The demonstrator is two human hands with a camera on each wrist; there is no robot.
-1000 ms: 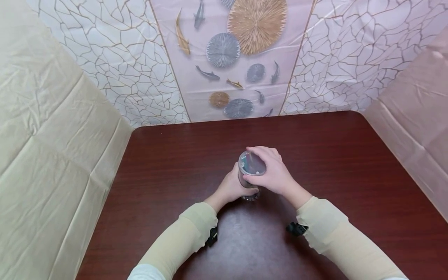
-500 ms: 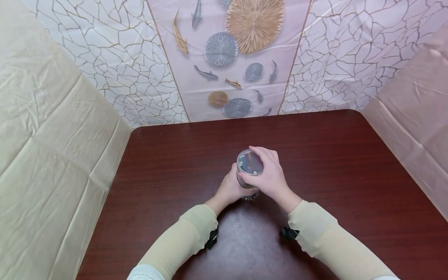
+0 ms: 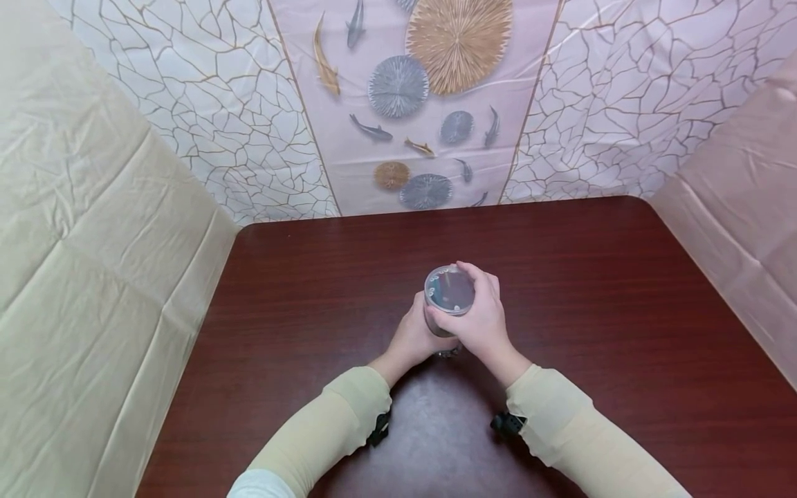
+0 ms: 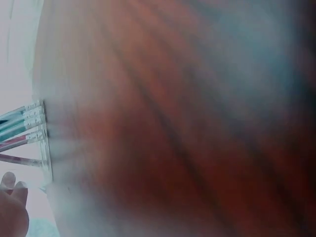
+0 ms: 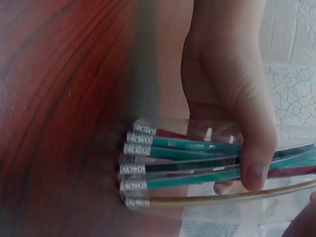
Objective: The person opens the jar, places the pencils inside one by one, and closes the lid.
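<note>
A clear plastic cylinder [image 5: 197,210] stands upright on the table, with several pencils [image 5: 197,179] inside, their eraser ends down. Dark green, black, red and yellow pencils show through its wall. My left hand [image 3: 414,332] grips the body of the cylinder, its thumb across the near side. Over the top, my right hand [image 3: 476,318] holds the round clear lid [image 3: 450,290] by its edge, thumb at the near side and fingers at the far side. In the left wrist view the pencils [image 4: 19,128] show at the left edge, with fingertips [image 4: 19,192] below them.
The dark red wooden table [image 3: 324,277] spreads around both hands. A patterned cloth wall [image 3: 423,138] rises behind it, and plain beige cloth [image 3: 93,277] hangs along the sides. Dark wrist devices [image 3: 507,423] sit under both sleeves.
My right hand has turned clockwise around the lid, seen from above, and the right forearm has swung leftward. The left hand keeps its grip on the cylinder in about the same place.
</note>
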